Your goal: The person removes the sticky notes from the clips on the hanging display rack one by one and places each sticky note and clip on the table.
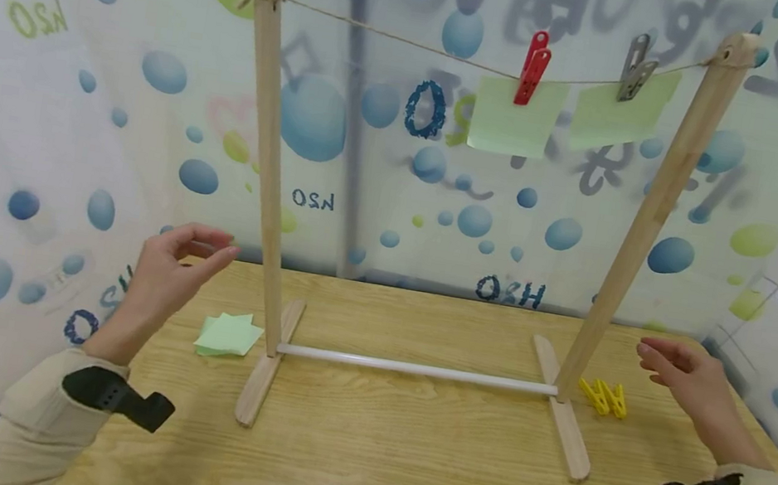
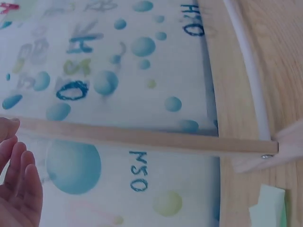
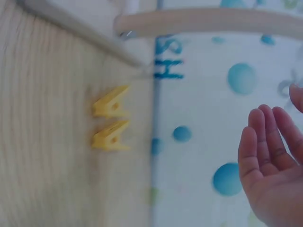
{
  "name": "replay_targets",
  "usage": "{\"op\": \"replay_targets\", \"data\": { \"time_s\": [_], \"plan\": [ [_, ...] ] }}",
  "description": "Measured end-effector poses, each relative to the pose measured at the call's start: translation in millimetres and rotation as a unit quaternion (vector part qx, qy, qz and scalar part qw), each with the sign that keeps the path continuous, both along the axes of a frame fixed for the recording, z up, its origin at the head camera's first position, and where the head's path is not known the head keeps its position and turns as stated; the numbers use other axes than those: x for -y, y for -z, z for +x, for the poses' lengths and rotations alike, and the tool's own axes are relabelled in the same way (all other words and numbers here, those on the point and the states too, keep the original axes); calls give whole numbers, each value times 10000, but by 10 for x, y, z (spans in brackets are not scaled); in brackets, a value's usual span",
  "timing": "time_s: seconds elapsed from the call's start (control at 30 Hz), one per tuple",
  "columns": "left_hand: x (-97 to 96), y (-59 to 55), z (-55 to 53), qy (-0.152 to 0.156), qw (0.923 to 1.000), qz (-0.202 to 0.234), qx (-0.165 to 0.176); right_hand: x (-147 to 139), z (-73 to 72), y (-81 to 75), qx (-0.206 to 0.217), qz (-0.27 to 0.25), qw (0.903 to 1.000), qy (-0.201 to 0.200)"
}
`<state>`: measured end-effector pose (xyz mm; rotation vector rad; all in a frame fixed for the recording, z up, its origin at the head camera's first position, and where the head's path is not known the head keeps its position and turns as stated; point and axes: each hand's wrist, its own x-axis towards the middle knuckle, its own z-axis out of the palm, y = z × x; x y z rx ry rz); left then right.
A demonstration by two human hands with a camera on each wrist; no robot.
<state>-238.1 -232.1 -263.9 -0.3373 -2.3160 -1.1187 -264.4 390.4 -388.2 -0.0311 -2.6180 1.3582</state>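
A wooden frame with a twine line (image 1: pixel 404 38) stands on the table. On the line, a red clothespin (image 1: pixel 533 70) and a grey clothespin (image 1: pixel 637 72) each hold a pale green paper note. My left hand (image 1: pixel 175 269) hovers left of the frame, above a small pile of green notes (image 1: pixel 228 334), holding nothing. Over on the right, my right hand (image 1: pixel 689 379) is in the air beside two yellow clothespins (image 1: pixel 603 398), touching nothing. In the right wrist view these yellow clothespins (image 3: pixel 111 135) lie side by side on the table, apart from the fingers.
Two wooden posts (image 1: pixel 266 165) rise from flat feet (image 1: pixel 566 441) on the wood-grain table (image 1: pixel 357 456). A white rod (image 1: pixel 415 369) joins them low down. Behind stands a wall covering (image 1: pixel 381 191) printed with bubbles and letters.
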Motion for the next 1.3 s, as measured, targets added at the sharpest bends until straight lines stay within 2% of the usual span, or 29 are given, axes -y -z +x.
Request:
{"op": "replay_targets", "data": {
  "time_s": [0.07,0.13,0.23,0.33,0.53,0.7,0.83,0.93,1.1,1.23,1.3],
  "plan": [
    [-99,-67,29,255,9996,70,-32,247,199,-301,-172,-3,9997,-195],
    [-185,-108,30,516,9985,165,-67,445,362,-524,-363,131,9988,-294],
    [-311,-170,28,762,9967,267,80,629,497,-732,-591,210,9971,-424],
    [-437,-235,14,996,9938,407,262,743,545,-857,-823,216,9943,-635],
    [-729,-435,-50,1466,9875,494,285,936,536,-1158,-1261,-266,9835,-1266],
    [-995,-600,-121,1961,9797,415,-77,1123,531,-1437,-1387,-340,9772,-1573],
    [-1189,-682,-177,2197,9744,248,-417,1302,510,-1658,-1528,-486,9690,-1879],
    [-1308,-726,-228,2217,9734,176,-548,1479,472,-1829,-1687,-542,9633,-2014],
    [-1513,-824,-379,2069,9770,255,-456,1782,372,-2129,-2189,-490,9540,-1987],
    [-1709,-927,-493,1891,9804,358,-423,1989,263,-2351,-2796,-430,9437,-1714],
    [-1797,-966,-540,1878,9800,393,-536,2073,211,-2450,-3013,-462,9393,-1576]
  ]
}}
